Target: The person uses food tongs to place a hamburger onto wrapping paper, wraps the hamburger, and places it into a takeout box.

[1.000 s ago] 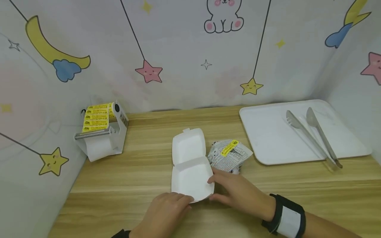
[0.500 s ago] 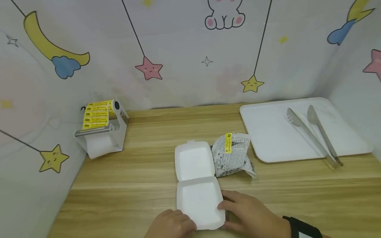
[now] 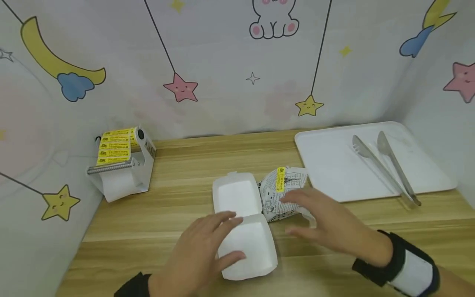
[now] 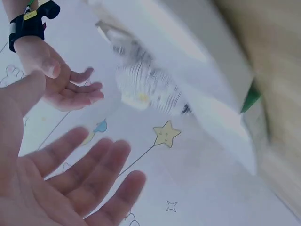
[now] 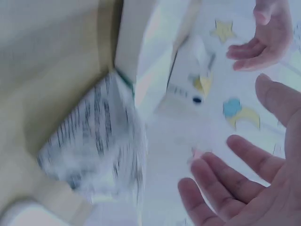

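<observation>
A white hinged takeaway box [image 3: 249,247] lies unfolded on the wooden table, its lid half toward the back wall. Over its left side hovers my left hand [image 3: 202,247], fingers spread and holding nothing. Beside the box's right edge sits a package wrapped in newsprint-patterned paper [image 3: 272,202] with a yellow sticker [image 3: 281,179] on it; its contents are hidden. My right hand [image 3: 324,220] is at the package's right front, thumb and fingers apart. Both wrist views show relaxed, empty fingers, and the wrapped package [image 5: 101,136] looks blurred in the right one.
A label dispenser [image 3: 124,165] with a roll of yellow stickers stands at the back left. At the back right is a white tray [image 3: 326,165], with metal tongs [image 3: 389,165] lying across it and over its front edge. A patterned curtain [image 3: 222,49] closes the back.
Both hands have let go of the open box after drawing it nearer. The right hand has moved up beside the wrapped package; the left has lifted over the box. The package has turned.
</observation>
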`<state>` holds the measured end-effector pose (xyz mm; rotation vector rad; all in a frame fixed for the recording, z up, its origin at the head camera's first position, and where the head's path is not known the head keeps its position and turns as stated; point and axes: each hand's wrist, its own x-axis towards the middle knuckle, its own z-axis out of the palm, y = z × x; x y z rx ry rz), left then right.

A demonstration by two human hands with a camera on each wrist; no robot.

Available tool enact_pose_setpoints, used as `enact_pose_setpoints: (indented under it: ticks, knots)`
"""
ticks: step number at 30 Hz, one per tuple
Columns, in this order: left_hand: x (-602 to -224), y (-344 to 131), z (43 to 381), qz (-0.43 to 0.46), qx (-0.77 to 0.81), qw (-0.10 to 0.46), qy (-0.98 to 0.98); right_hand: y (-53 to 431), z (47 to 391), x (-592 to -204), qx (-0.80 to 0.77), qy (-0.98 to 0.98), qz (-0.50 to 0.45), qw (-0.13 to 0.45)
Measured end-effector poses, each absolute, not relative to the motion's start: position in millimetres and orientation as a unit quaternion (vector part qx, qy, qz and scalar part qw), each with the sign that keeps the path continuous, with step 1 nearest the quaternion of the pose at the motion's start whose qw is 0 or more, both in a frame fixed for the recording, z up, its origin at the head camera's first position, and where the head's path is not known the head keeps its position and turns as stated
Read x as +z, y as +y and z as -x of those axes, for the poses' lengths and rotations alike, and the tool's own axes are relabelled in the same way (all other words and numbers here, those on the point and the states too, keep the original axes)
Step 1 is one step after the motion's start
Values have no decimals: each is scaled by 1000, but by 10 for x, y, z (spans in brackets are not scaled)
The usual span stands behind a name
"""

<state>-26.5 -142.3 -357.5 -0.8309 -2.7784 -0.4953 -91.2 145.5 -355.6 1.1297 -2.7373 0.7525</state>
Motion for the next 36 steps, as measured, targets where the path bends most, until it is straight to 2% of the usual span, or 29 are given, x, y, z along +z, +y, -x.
enact_pose_setpoints:
  ticks: [4, 9, 13, 17, 23, 36]
  knots:
    - [-3467, -1243, 732, 290, -206, 87, -930, 1493, 1250, -3470, 232, -910, -344, 14]
    - [-3622, -925, 1256, 292, -179, -10, -939, 1519, 1486, -3718, 215, -913, -344, -50]
    - [-3798, -743, 1472, 296, -148, -63, -942, 1566, 1520, -3940, 204, -909, -346, -107]
    - [-3894, -633, 1553, 288, -116, -95, -946, 1619, 1537, -4043, 205, -908, -337, -138]
    - [-3968, -565, 1571, 272, -86, -120, -951, 1637, 1566, -4115, 191, -913, -334, -136]
    - [-4079, -551, 1571, 307, -43, -84, -947, 1541, 1558, -4415, 210, -930, -297, -53]
